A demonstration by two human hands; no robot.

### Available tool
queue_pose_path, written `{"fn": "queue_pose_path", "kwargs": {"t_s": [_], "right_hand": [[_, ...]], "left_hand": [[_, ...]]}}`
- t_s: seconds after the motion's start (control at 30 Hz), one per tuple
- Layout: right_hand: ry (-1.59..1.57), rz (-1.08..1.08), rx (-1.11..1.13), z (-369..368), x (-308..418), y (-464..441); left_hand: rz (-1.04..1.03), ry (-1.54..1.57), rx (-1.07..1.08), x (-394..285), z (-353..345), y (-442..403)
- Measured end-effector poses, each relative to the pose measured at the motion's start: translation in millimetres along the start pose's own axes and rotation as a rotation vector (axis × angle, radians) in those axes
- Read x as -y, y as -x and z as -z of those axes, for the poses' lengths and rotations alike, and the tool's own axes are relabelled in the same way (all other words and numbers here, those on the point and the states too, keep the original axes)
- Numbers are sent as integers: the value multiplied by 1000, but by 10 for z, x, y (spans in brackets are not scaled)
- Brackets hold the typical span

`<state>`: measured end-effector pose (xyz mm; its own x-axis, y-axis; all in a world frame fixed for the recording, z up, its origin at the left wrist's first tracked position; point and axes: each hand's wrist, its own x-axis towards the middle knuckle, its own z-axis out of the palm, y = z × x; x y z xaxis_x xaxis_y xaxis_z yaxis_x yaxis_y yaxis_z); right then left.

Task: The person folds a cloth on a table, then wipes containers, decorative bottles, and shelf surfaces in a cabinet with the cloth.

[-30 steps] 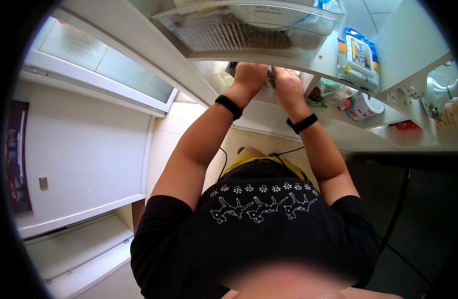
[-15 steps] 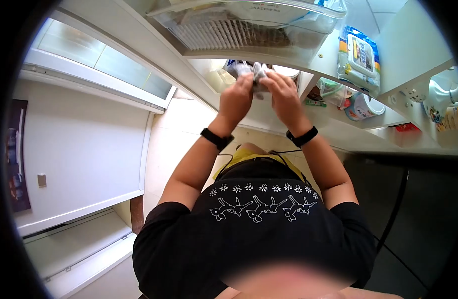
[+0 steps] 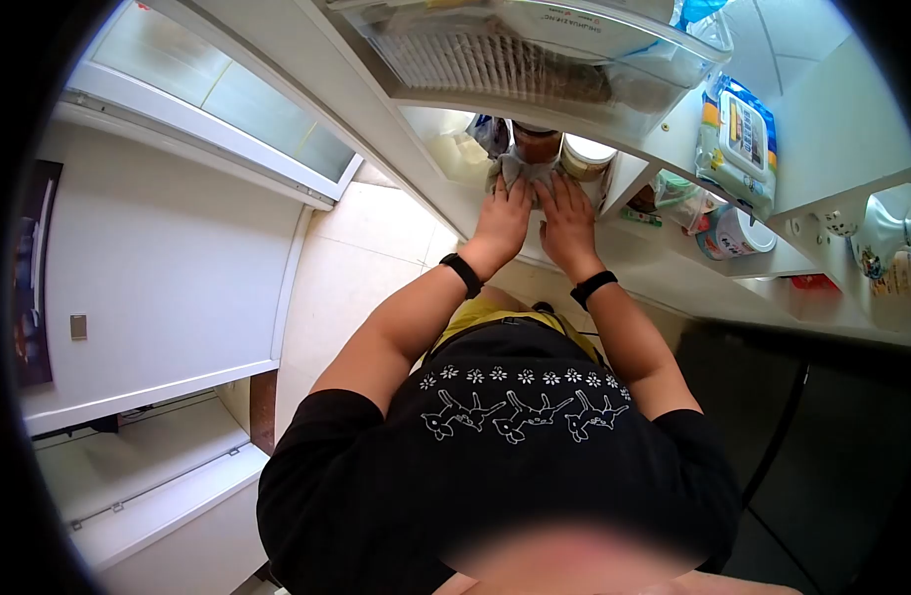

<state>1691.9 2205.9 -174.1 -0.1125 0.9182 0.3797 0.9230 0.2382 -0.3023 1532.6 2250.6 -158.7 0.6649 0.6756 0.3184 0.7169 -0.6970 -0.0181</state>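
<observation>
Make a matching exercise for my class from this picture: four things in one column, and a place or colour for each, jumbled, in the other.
Things
1. cloth
2. white-lidded jar
3. wristbands
4. shorts

Places and colours
A. black
B. beside the red-brown jar
C. yellow
D. under the fingers of the left hand and right hand

Right pairs: 1-D, 2-B, 3-A, 4-C

On the shelf [image 3: 461, 198], a cloth [image 3: 518, 168] lies before a jar [image 3: 537, 145] standing left of a tub [image 3: 586, 155].
</observation>
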Motion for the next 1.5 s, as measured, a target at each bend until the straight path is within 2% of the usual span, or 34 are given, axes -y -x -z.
{"fn": "queue_pose_path", "kwargs": {"t_s": [0.1,0.17,0.5,0.67,0.8,0.87,1.0,1.07,1.2,1.3,1.37,1.5], "right_hand": [[25,11,-114,41,3,-43],[-48,17,-147,30,-20,-34],[-140,52,-174,110,-80,71],[-177,40,-176,89,-72,106],[-198,49,-177,88,-84,136],[-175,42,-180,87,-74,144],[-104,-15,-161,11,60,115],[68,-66,-145,-56,128,83],[226,-103,-32,-7,196,-16],[79,-74,-38,-11,98,7],[25,-22,-50,19,64,30],[72,-22,-49,-69,64,-32]], "left_hand": [[-11,55,-55,10,33,-36],[58,164,8,21,81,-27],[-21,151,-101,47,-26,58],[60,184,-73,-14,9,52],[-13,176,-31,39,-38,60],[65,225,-5,2,13,66],[74,216,24,2,17,53],[-48,146,54,37,33,46],[-133,41,34,-36,71,111],[-52,39,101,-112,69,131],[74,151,197,-122,29,139],[38,164,158,-2,-67,153]]}}
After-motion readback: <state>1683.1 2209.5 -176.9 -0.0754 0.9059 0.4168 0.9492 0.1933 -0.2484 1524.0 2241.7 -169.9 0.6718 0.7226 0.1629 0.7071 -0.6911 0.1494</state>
